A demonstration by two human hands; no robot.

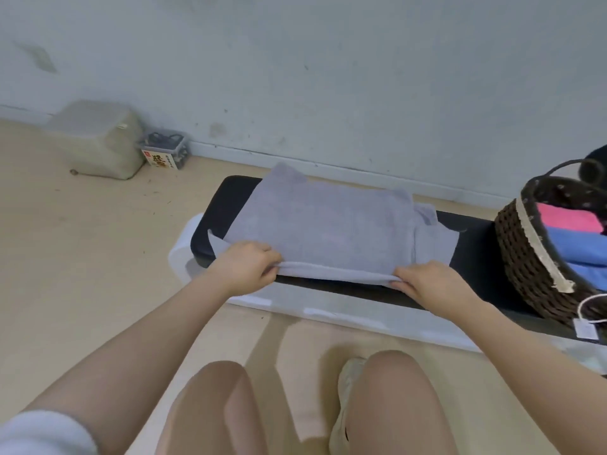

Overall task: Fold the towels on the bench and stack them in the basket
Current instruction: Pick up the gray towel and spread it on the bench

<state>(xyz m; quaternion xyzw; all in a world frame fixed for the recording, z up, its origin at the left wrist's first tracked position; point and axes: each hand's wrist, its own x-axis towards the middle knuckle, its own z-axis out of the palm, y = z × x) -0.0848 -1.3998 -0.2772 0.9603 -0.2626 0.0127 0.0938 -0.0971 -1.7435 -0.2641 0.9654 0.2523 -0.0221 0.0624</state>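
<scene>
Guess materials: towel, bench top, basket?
Towel: soft matte cloth, likely terry, going by its fuzzy nap. Bench top: black, slight sheen, maybe vinyl or leather padding. Basket: dark woven wicker or rattan, visible weave; pale rim strip.

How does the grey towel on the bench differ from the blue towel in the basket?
The grey towel lies on the black bench, while the blue towel sits inside the wicker basket. The grey towel is only partly folded, its near edge pinched by the left hand and right hand; the blue towel is untouched. The grey towel is fully in view; the blue one is partly hidden by the rim. Both look like soft, plain cloth.
</scene>
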